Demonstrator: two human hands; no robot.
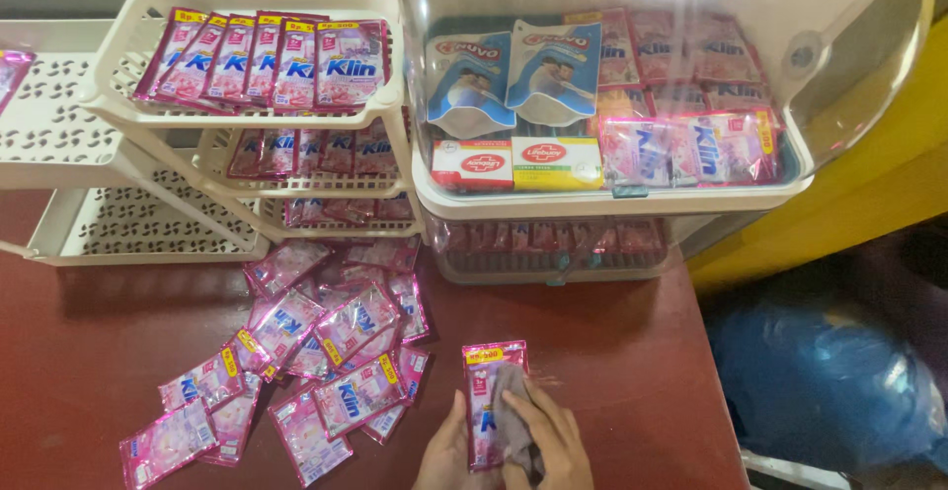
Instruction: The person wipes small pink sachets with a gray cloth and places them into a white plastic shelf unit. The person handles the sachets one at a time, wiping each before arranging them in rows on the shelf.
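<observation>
Item: pink sachet, flat on the dark red table at the near edge, long axis running near to far, its far end pointing at the lidded container. Our left hand grips its near-left edge, fingers closed on it. Our right hand presses a grey cloth onto its right half, directly on top. Loose sachets lie heaped just left; white tiered rack stands far left.
</observation>
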